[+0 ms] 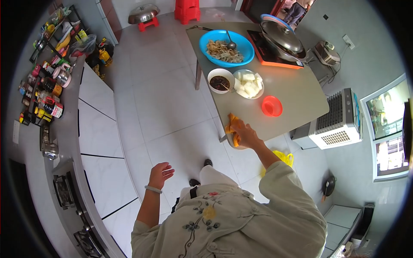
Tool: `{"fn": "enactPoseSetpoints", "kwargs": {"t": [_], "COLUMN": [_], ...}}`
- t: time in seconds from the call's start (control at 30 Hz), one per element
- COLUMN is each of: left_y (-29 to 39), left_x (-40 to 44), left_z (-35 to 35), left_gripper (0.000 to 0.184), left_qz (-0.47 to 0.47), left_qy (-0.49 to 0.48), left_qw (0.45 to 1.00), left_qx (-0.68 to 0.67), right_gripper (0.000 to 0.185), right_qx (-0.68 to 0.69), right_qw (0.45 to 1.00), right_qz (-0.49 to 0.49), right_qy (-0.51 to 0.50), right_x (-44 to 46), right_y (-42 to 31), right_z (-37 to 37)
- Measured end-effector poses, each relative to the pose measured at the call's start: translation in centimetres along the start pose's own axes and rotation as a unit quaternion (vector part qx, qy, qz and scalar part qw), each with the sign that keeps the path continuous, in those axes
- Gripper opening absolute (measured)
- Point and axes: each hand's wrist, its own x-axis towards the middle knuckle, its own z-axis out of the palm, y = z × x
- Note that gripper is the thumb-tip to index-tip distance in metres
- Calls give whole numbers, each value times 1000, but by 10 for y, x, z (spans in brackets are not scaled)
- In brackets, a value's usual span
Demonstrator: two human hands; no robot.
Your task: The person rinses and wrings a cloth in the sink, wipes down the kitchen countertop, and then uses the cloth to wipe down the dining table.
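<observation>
My right hand (pixel 246 134) presses an orange cloth (pixel 232 122) onto the near left corner of the table (pixel 297 92), fingers closed over it. Part of the cloth hangs at the edge. My left hand (pixel 161 173) hangs over the floor with nothing in it, its fingers loosely curved and apart. Beyond the cloth sit a red plastic bowl (pixel 272 106), a plate of white chunks (pixel 248 84) and a white bowl of dark sauce (pixel 220 81) with a utensil in it. Farther back, a blue basin (pixel 246 45) holds shredded food and a metal ladle (pixel 231 44).
A lidded pan (pixel 282 38) stands on an orange-edged cooktop (pixel 258 48) at the table's back right. An air cooler (pixel 337 122) is beyond the right side. Left runs a counter (pixel 71 114) with bottles and a gas stove (pixel 64 191). A yellow bag (pixel 282 159) lies by the table.
</observation>
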Motion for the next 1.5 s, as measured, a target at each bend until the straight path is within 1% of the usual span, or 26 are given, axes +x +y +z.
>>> {"fn": "enactPoseSetpoints", "kwargs": {"t": [0.03, 0.07, 0.17, 0.3, 0.33, 0.37, 0.4, 0.47, 0.5, 0.57, 0.6, 0.67, 0.7, 0.73, 0.77, 0.8, 0.93, 1.13, 1.2, 1.27, 1.3, 1.37, 1.4, 1.43, 1.47, 1.5], "left_y": [4, 9, 24, 46, 51, 56, 62, 70, 73, 80, 83, 86, 86, 88, 89, 91, 109, 166, 190, 216, 230, 253, 268, 283, 296, 309], "left_x": [5, 9, 25, 45, 49, 53, 57, 68, 75, 87, 92, 100, 108, 118, 127, 133, 162, 210, 227, 244, 251, 266, 276, 282, 288, 295], "left_z": [6, 12, 24, 29, 26, 23, 20, 17, 15, 20, 23, 26, 29, 31, 30, 31, 27, -3, -22, -42, -52, -71, -79, -84, -87, -88], "left_gripper": [30, 30, 31, 29, 29, 29, 29, 30, 29, 28, 27, 25, 24, 23, 23, 23, 24, 21, 20, 19, 18, 17, 17, 17, 17, 16], "left_qz": [1, 1, -6, -13, -17, -23, -24, -30, -37, -49, -55, -66, -78, -84, -86, -91, -116, -140, -133, -129, -121, -120, -123, -118, -119, -119], "left_qy": [-20, -22, -50, -38, -28, -32, -27, -27, -18, -12, -19, -26, -32, -39, -52, -65, -90, -108, -132, -130, -131, -125, -115, -121, -124, -128], "left_qw": [1000, 1000, 999, 998, 997, 996, 996, 995, 995, 994, 994, 993, 992, 992, 990, 989, 984, 975, 973, 974, 975, 976, 976, 975, 975, 975], "left_qx": [6, 10, 18, 57, 68, 78, 79, 87, 87, 94, 91, 94, 93, 90, 95, 97, 105, 137, 138, 131, 132, 133, 138, 144, 143, 140], "right_gripper": [51, 51, 28, 31, 31, 32, 32, 31, 31, 34, 34, 33, 33, 31, 31, 32, 36, 37, 34, 35, 35, 33, 33, 33, 33, 34], "right_qx": [9, 11, 68, 103, 237, 366, 369, 437, 440, 478, 480, 268, 257, 198, 197, 180, 169, 116, 111, 163, 158, 249, 249, 416, 569, 601], "right_qw": [999, 999, 991, 987, 963, 920, 918, 880, 877, 845, 842, 900, 892, 896, 890, 883, 877, 860, 847, 854, 852, 819, 814, 742, 646, 621], "right_qz": [-28, -24, -37, -20, -9, 3, 13, 89, 96, 152, 159, 126, 107, 102, 146, 167, 245, 292, 331, 317, 318, 301, 301, 327, 338, 329], "right_qy": [32, 34, 108, 120, 128, 137, 142, 162, 166, 185, 187, 321, 357, 385, 384, 399, 377, 403, 402, 378, 384, 421, 430, 412, 380, 379], "right_x": [-2, -4, -12, -10, -9, -12, -19, -34, -40, -52, -54, -52, -51, -48, -48, -45, -37, -6, 12, 34, 46, 77, 94, 109, 123, 137], "right_y": [1, 1, 0, 17, 33, 47, 61, 86, 93, 98, 93, 66, 53, 42, 20, 5, -35, -68, -87, -104, -111, -121, -128, -136, -143, -152], "right_z": [4, 9, 25, 36, 39, 37, 35, 29, 30, 36, 43, 57, 66, 76, 70, 73, 73, 85, 81, 76, 76, 80, 83, 82, 80, 79]}}
